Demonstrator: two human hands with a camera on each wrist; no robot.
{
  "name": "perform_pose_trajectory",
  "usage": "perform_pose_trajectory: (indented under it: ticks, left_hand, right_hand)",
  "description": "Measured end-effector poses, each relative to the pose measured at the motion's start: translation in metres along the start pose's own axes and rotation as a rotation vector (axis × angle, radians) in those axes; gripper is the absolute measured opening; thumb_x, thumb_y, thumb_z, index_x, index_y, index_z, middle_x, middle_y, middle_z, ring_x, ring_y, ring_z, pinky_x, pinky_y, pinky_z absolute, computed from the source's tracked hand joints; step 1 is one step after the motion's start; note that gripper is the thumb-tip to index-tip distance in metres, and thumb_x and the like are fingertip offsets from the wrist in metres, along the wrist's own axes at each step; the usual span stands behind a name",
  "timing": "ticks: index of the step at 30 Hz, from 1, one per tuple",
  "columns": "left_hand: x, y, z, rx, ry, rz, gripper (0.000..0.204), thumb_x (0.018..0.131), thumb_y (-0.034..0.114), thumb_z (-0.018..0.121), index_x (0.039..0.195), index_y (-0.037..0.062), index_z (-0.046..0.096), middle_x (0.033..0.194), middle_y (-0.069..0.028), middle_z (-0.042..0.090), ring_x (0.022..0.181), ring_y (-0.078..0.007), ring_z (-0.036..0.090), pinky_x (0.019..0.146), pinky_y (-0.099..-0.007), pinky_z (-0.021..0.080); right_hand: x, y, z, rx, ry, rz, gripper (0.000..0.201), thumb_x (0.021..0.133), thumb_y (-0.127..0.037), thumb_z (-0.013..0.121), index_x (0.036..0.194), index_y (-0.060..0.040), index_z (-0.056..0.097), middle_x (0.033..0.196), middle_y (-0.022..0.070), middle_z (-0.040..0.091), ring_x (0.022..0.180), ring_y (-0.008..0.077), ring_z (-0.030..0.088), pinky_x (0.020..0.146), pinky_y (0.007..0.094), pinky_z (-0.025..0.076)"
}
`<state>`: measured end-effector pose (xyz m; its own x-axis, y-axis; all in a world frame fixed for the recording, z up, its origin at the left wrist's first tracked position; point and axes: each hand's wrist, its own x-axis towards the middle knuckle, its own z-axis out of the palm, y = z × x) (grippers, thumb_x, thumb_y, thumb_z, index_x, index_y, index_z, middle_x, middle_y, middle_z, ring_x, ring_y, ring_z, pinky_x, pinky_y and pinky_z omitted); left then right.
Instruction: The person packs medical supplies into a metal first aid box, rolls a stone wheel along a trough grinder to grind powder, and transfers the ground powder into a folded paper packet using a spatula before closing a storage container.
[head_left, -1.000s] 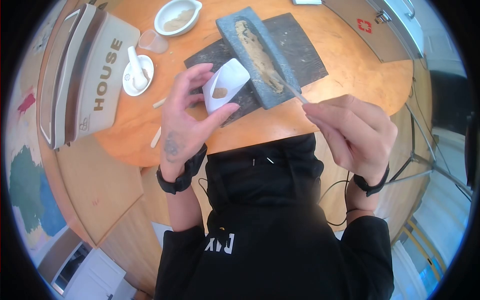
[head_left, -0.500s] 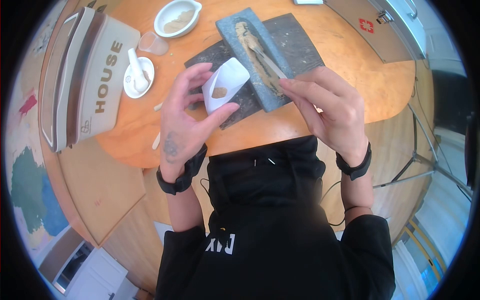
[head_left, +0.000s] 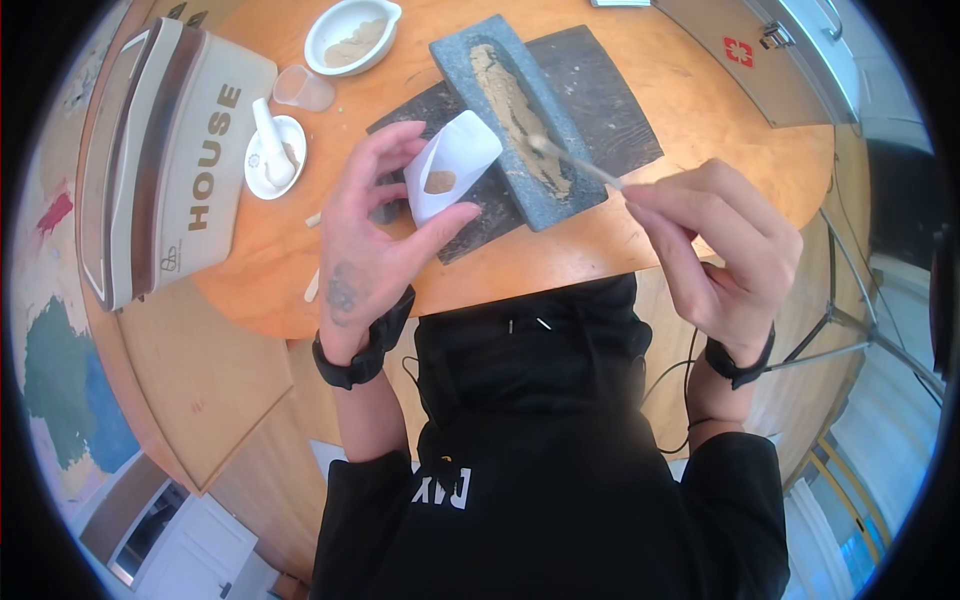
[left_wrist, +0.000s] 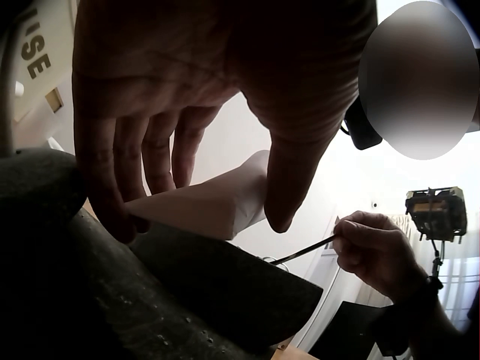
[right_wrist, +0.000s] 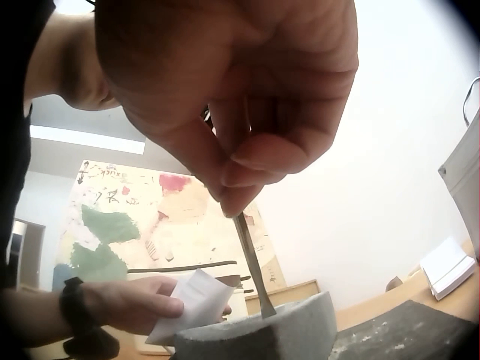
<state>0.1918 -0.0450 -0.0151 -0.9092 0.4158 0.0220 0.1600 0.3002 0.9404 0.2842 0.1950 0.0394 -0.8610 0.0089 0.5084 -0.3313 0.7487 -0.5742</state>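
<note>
In the head view the left hand (head_left: pixel 375 215) holds a folded white paper cone (head_left: pixel 458 160) between thumb and fingers, with some brown powder (head_left: pixel 439 182) inside. The right hand (head_left: pixel 720 250) pinches the end of a thin metal tool (head_left: pixel 585 168), whose far tip is over the tan powder (head_left: pixel 515 110) in a long grey stone trough (head_left: pixel 560 90). In the right wrist view the tool (right_wrist: pixel 251 262) reaches down behind the trough's rim (right_wrist: pixel 225 331). The left wrist view shows the paper (left_wrist: pixel 217 202) between the fingers and thumb.
Under the trough lies a dark board (head_left: pixel 610 85). At the back left stand a white bowl of powder (head_left: pixel 318 50), a clear cup (head_left: pixel 305 90), a small mortar with pestle (head_left: pixel 272 150) and a HOUSE-marked bag (head_left: pixel 215 150). A metal-cornered case (head_left: pixel 745 50) is at the back right.
The right hand moved in toward the trough with the tool, then back out to the right, and the tool's tip is now around the trough's middle. The left hand has barely moved.
</note>
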Motion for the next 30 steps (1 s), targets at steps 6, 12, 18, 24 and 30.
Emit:
perform_pose_trajectory:
  ticks: [6, 12, 18, 24, 30]
  left_hand:
    - [0.001, 0.002, 0.003, 0.013, -0.001, 0.028, 0.066, 0.071, 0.011, 0.087, 0.129, 0.0044, 0.055, 0.115, -0.0101, 0.064, 0.106, -0.0202, 0.063, 0.086, -0.0348, 0.052]
    - [-0.002, 0.005, 0.0, 0.007, 0.007, -0.003, 0.066, 0.072, 0.01, 0.087, 0.129, 0.0049, 0.055, 0.115, -0.0104, 0.064, 0.107, -0.0205, 0.063, 0.087, -0.0348, 0.052]
    - [-0.001, 0.002, 0.002, 0.012, 0.007, 0.006, 0.065, 0.072, 0.011, 0.087, 0.128, 0.005, 0.055, 0.115, -0.0109, 0.064, 0.109, -0.0212, 0.062, 0.089, -0.0353, 0.052]
    - [-0.001, 0.001, 0.0, 0.014, 0.005, 0.003, 0.066, 0.072, 0.011, 0.087, 0.129, 0.005, 0.055, 0.116, -0.0111, 0.063, 0.11, -0.0211, 0.062, 0.089, -0.0352, 0.052]
    - [-0.002, 0.0, -0.002, 0.017, 0.017, -0.001, 0.066, 0.072, 0.011, 0.087, 0.129, 0.0044, 0.055, 0.116, -0.0111, 0.063, 0.11, -0.0208, 0.062, 0.089, -0.0348, 0.052]
  right_hand:
    - [-0.005, 0.015, 0.019, 0.073, -0.108, -0.067, 0.02, 0.069, 0.006, 0.075, 0.088, -0.0026, 0.073, 0.077, 0.0075, 0.066, 0.066, 0.0222, 0.063, 0.056, 0.0298, 0.05]
    - [0.0, 0.02, 0.026, 0.016, 0.026, -0.114, 0.022, 0.068, 0.006, 0.074, 0.088, -0.0026, 0.072, 0.076, 0.0067, 0.064, 0.066, 0.0228, 0.063, 0.056, 0.0306, 0.051]
    - [-0.005, -0.01, -0.002, -0.099, -0.07, -0.099, 0.024, 0.068, 0.011, 0.071, 0.088, -0.0014, 0.073, 0.076, 0.0085, 0.063, 0.064, 0.0205, 0.061, 0.053, 0.029, 0.047]
    - [-0.005, 0.005, 0.01, -0.177, -0.105, -0.143, 0.026, 0.066, 0.012, 0.07, 0.088, -0.0018, 0.071, 0.075, 0.007, 0.062, 0.064, 0.0218, 0.059, 0.052, 0.0302, 0.046]
    - [0.001, 0.022, 0.026, -0.146, -0.071, -0.13, 0.024, 0.064, 0.007, 0.07, 0.085, -0.0032, 0.069, 0.075, 0.0053, 0.059, 0.068, 0.0225, 0.061, 0.055, 0.0317, 0.05]
